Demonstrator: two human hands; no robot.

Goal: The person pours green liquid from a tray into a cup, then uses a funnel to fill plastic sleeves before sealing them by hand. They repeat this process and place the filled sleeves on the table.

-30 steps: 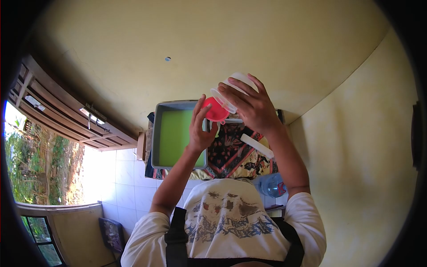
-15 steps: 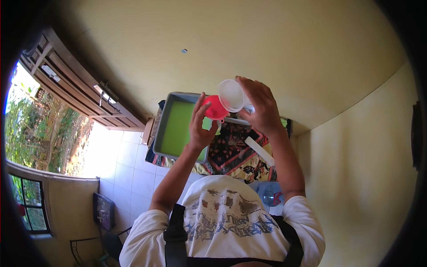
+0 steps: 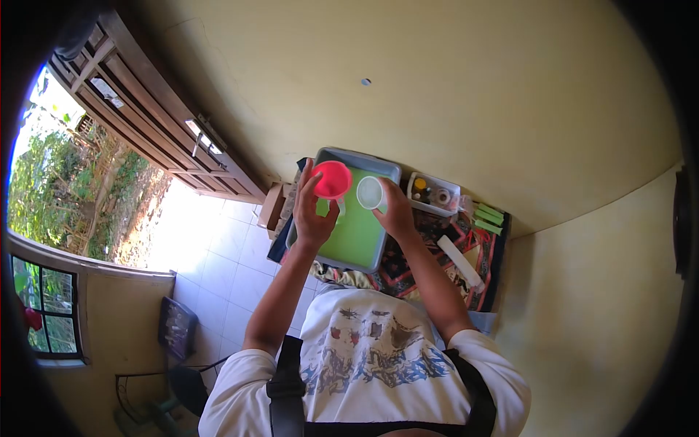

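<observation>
My left hand holds a red cup or funnel by its side, its round opening facing the camera. In my right hand is a white translucent cup, gripped at its side. The two items are apart, the white one to the right of the red one. Both are over a grey tray with a bright green surface inside. A small pale handle or spout shows below the red item. What lies inside the white cup is unclear.
Right of the tray stands a white box with a yellow-capped item and a roll. Beyond it lie green strips. A white bar rests on the patterned cloth. A cardboard box is at the left, near the open door.
The white cup has moved down and away from the red item, which it partly overlapped before. The view has shifted, bringing the white box into sight.
</observation>
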